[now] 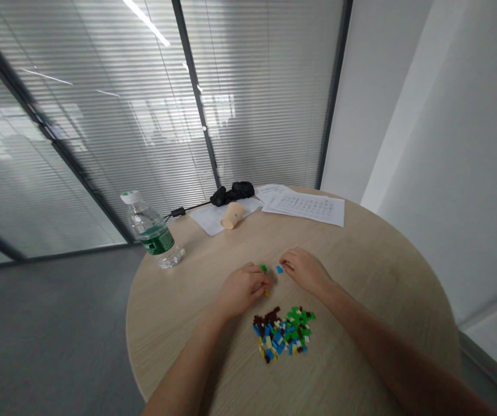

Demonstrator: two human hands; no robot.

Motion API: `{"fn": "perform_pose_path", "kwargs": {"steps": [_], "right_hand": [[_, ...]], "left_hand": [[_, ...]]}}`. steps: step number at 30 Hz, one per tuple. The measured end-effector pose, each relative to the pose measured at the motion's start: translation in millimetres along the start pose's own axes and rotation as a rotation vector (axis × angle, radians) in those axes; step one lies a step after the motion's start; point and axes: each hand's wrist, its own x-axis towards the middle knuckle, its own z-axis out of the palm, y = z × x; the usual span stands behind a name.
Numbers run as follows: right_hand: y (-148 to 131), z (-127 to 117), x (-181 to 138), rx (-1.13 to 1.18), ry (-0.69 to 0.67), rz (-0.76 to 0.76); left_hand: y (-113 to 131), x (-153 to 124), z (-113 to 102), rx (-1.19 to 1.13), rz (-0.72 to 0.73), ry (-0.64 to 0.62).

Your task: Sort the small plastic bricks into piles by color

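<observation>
A heap of small building bricks [283, 332], green, blue, brown, yellow and white, lies on the round wooden table [361, 271] just in front of me. My left hand [242, 288] rests beyond the heap with its fingers curled, pinching a small green and yellow brick piece [264, 269]. My right hand [304, 270] lies to its right, fingers bent inward and tips touching a small blue brick [279, 269] on the table. The two hands are a few centimetres apart.
A plastic water bottle [151, 230] with a green label stands at the table's left. A paper cup [233, 215] lies on its side on sheets of paper [304, 206] at the far edge, beside a black bundle with a cable [232, 192]. Glass walls with blinds stand behind.
</observation>
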Motion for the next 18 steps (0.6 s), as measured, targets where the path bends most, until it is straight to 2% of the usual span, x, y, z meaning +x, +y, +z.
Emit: {"fn": "perform_pose_path", "kwargs": {"steps": [12, 18], "right_hand": [[-0.8, -3.8, 1.1, -0.039, -0.071, -0.013], [1.1, -5.7, -4.1, 0.011, -0.008, -0.023]], "left_hand": [[0.7, 1.5, -0.4, -0.012, 0.005, -0.007], [-0.3, 1.4, 0.2, -0.015, 0.019, -0.012]]}}
